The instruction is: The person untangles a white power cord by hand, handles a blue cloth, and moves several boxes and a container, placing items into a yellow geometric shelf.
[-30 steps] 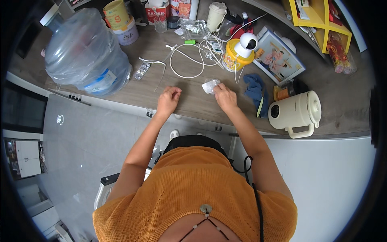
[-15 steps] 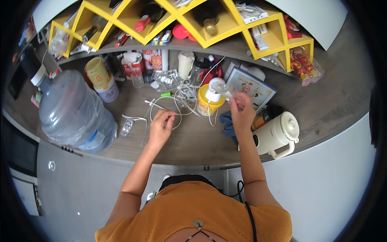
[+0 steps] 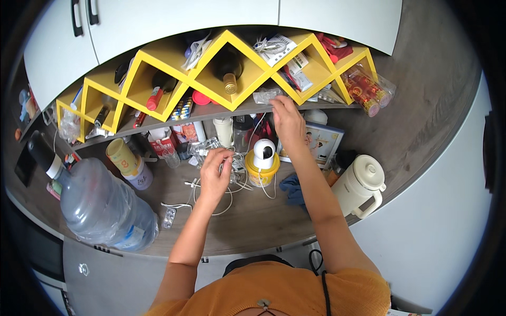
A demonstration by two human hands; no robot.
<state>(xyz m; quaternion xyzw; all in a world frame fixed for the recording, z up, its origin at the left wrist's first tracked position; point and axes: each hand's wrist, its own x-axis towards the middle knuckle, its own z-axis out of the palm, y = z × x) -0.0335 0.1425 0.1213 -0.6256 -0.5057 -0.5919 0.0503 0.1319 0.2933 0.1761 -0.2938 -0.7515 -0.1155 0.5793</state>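
Note:
My right hand point(image 3: 289, 126) reaches up to the shelf under the yellow rack. Its fingertips close on the edge of a small clear plastic piece point(image 3: 266, 96) at the shelf's front. My left hand point(image 3: 215, 173) hovers over the desk with its fingers curled together. White cables point(image 3: 231, 199) lie tangled beside and behind it, and what its fingertips hold, if anything, cannot be made out. Between my hands, a white round camera point(image 3: 264, 154) stands on a yellow tub point(image 3: 262, 171), with a white cable hanging down its front.
A large clear water bottle point(image 3: 108, 203) lies at the left. The cream kettle point(image 3: 360, 185), a blue cloth point(image 3: 293, 188) and a framed picture point(image 3: 319, 143) are at the right. Bottles and packets fill the yellow zigzag rack point(image 3: 192, 79). A blister pack point(image 3: 168, 218) lies near the desk's front.
My right hand has moved up and left from beside the tub to the shelf with the clear plastic piece. The view has tilted up, and the white camera's dark lens now shows.

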